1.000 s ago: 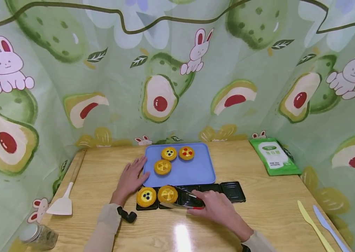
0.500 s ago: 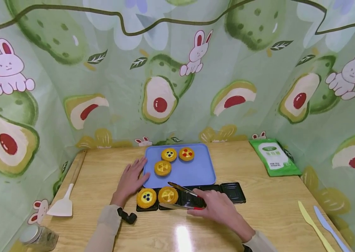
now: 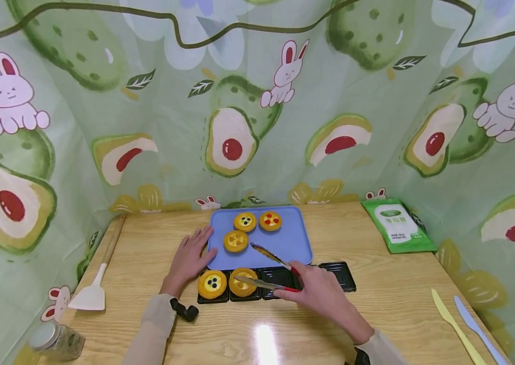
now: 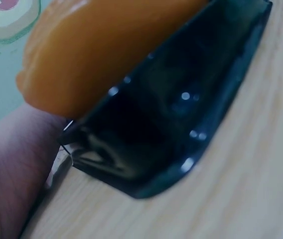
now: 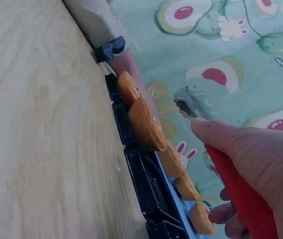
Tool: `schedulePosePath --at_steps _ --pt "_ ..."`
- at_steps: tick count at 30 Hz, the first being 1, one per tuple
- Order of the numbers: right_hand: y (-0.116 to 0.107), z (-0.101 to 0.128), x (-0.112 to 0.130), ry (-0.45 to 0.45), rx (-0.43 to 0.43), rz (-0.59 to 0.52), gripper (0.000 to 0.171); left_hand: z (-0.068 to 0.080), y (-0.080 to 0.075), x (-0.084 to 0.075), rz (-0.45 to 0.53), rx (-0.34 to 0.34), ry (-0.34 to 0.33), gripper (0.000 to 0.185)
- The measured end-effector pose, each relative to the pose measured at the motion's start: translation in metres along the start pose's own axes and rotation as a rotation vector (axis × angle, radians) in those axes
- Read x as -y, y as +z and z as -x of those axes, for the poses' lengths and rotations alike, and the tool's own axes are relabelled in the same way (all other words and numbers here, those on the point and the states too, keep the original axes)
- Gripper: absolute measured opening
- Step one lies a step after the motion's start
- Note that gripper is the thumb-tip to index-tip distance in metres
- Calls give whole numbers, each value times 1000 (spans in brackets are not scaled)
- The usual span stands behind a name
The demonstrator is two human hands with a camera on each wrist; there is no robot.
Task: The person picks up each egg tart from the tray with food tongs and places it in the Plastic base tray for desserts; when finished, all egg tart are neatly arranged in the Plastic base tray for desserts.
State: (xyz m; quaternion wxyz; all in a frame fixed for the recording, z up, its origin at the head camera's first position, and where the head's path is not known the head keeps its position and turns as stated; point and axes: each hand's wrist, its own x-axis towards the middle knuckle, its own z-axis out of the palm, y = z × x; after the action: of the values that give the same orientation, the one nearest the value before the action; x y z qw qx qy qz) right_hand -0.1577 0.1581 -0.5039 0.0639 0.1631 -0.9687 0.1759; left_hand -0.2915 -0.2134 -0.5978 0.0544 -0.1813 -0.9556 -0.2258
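My left hand (image 3: 189,261) rests with spread fingers against the left edge of a blue tray (image 3: 286,248). The right hand (image 3: 321,291) grips red-handled metal tongs (image 3: 272,256), their arms spread with nothing between the tips. One tip hangs over the blue tray; the other overlaps an egg tart with yellow fruit wedges (image 3: 240,290) in the head view. That tart and a blueberry-topped one (image 3: 212,286) sit in the two leftmost cups of a black compartment tray (image 3: 342,277). On the blue tray lie tarts with blueberries (image 3: 245,222), red fruit (image 3: 270,221) and yellow wedges (image 3: 236,242).
A white spatula (image 3: 90,298) and a lidded jar (image 3: 58,342) are on the left. At the right are a green packet (image 3: 399,228), a yellow knife (image 3: 455,324) and a blue knife (image 3: 478,327). A patterned curtain (image 3: 184,121) stands behind the table.
The tongs have spread wider and moved slightly right, up off the wedge-topped tart in the black tray, one tip swinging over the blue tray. The left hand has stayed put.
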Motion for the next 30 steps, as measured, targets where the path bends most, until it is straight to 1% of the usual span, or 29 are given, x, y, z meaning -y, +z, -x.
schedulePosePath --at_steps 2,8,11,15,18,23,26,30 --pt "-1 -2 -3 8 -16 3 65 0 -1 0 1 0 1 76" --pt "-4 -7 -12 19 -51 -6 75 0 -2 0 3 -5 0 75" --pt "-3 -11 -19 42 -67 -3 77 1 -2 0 4 -2 1 74" --pt "0 -16 -28 83 -103 0 74 0 -1 1 1 -2 7 75" --pt "2 -21 -34 111 -120 -32 68 -1 0 2 -1 -5 10 76" --pt "3 -31 -43 163 -95 -67 69 0 0 2 1 1 2 76" --pt "3 -39 -48 200 -67 -48 77 0 -1 1 0 2 -1 75" --pt "5 -50 -56 221 -26 -28 78 1 -3 -2 6 0 -1 74"
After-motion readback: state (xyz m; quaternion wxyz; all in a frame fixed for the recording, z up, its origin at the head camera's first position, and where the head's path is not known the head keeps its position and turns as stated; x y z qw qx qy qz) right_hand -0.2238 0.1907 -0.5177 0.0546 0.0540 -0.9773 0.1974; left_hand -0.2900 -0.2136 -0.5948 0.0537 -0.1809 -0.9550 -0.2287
